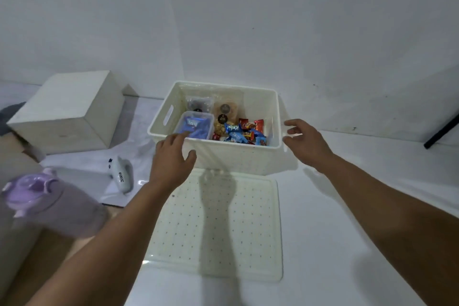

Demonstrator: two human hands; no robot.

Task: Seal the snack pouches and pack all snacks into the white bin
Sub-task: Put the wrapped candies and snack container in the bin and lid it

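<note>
The white bin [236,156] stands in the middle of the white surface. Inside it lie a clear lidded container with blue wrappers [195,126], two clear snack pouches [224,109] at the back, and several small blue and red wrapped snacks [244,131] on the right. My left hand [172,156] hovers at the bin's near left rim, fingers apart and holding nothing. My right hand [301,136] is at the bin's right side by the handle slot, fingers spread, also without anything in it.
The bin's flat dotted lid [216,226] lies on the surface in front of it. A white handheld sealer [123,176] lies to the left. A purple-lidded bottle [49,204] is at near left, a white box [67,112] at far left, a black rod [442,131] at right.
</note>
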